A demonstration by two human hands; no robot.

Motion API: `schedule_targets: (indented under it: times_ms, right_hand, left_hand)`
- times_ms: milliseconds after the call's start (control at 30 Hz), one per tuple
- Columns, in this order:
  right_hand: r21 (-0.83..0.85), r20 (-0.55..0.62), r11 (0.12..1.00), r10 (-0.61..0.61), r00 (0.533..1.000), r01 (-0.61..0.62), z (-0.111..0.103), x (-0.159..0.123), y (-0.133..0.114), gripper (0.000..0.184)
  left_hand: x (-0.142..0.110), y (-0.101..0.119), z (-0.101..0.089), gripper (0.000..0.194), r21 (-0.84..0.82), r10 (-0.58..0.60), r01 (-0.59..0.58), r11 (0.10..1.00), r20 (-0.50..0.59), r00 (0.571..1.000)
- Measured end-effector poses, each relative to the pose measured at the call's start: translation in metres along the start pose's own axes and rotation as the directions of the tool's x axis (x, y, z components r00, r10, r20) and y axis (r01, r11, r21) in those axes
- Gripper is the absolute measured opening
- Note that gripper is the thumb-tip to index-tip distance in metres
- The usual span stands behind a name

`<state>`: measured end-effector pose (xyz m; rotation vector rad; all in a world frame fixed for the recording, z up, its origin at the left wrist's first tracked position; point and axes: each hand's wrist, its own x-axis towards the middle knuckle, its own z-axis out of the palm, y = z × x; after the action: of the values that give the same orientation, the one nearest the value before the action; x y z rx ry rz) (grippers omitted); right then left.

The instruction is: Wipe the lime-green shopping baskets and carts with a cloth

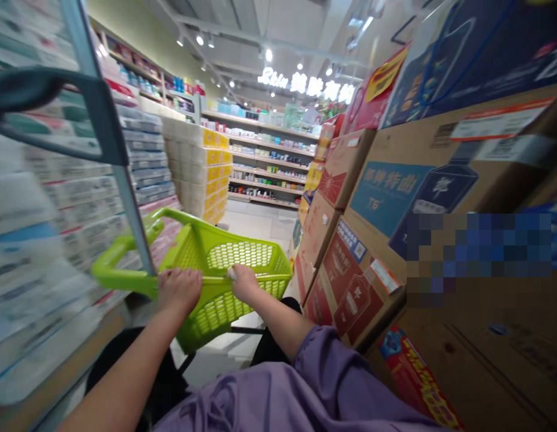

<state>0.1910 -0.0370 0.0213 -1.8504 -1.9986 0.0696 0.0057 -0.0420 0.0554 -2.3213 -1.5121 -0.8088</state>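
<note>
A lime-green plastic shopping basket [215, 306] with perforated walls is tilted in front of me. My left hand [180, 288] is closed over its near rim, beside the foot of a grey metal pole. Further right along the same rim, my right hand [243, 282] is closed too, with something small and white at its fingers that I cannot make out. The pole [134, 210] rises to the upper left and carries a dark grey looped handle [80, 111]. Inside the basket, the part that shows holds no goods.
Wrapped tissue packs [48, 198] are stacked high along the left. Cardboard cartons [386, 180] form a wall close on the right, with gift bags on top. A pale tiled aisle [255, 219] runs ahead to stocked shelves [264, 159].
</note>
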Motion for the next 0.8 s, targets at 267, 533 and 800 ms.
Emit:
schedule_targets:
  times_ms: [267, 533, 800]
  right_hand:
    - [-0.001, -0.057, 0.950, -0.311, 0.949, 0.311, 0.031, -0.021, -0.027, 0.041]
    - [-0.051, -0.138, 0.994, 0.090, 0.986, -0.098, 0.025, -0.035, 0.065, 0.037]
    - [0.187, -0.144, 0.922, -0.316, 0.938, 0.340, 0.043, -0.013, -0.040, 0.051]
  left_hand:
    - [-0.008, 0.004, -0.006, 0.039, 0.210, 0.020, -0.029, 0.977, 0.049, 0.999]
    - [-0.005, 0.006, 0.002, 0.043, 0.191, -0.009, 0.006, 0.981, 0.019, 1.000]
    - [-0.014, -0.007, 0.007, 0.030, 0.178, 0.078, -0.084, 0.980, 0.043, 0.996]
